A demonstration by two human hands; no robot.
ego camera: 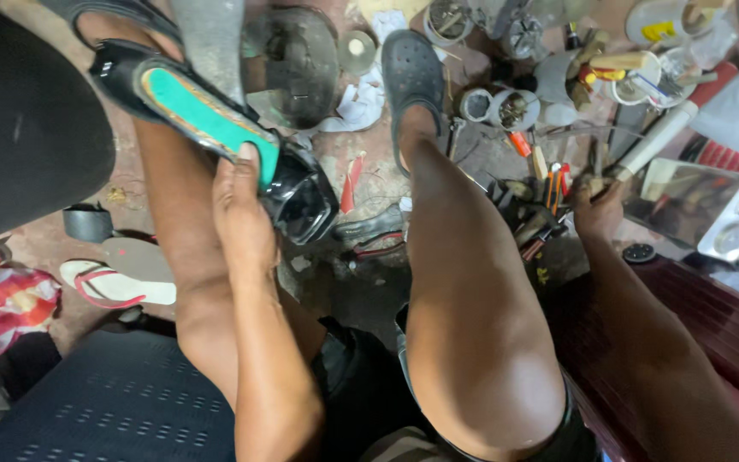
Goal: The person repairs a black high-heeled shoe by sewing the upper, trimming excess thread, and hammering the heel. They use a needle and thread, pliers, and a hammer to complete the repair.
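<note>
So the person's sitting low with both bare knees up, looking down at a pretty cluttered workshop floor (361, 184). The left hand (241, 210) is wrapped around a glossy black shoe (215, 128) with a teal-green insole edged in orange, thumb lying on the insole near the toe end and the fingers curled underneath, so it's a firm closed grip. The shoe is held up in the air over the left knee, slanting from the upper left down toward the middle, toe end lowest. The right hand (596, 210) is way over on the other side, down in a pile of hand tools (549, 192), some with orange and red handles; its fingers look curled into the pile but I honestly can't tell what it's got hold of, if anything. The right foot sits in a dark perforated clog (412, 77) on the floor between the two hands. Just beyond the shoe there's a dark metal shoe last (297, 64), and past the clog a few small open tins (498, 107). A pink-strapped flip-flop (113, 287) lies on the floor at the left, near a red patterned bag (2, 312). A shiny metal box (712, 210) sits right of the tools
</note>
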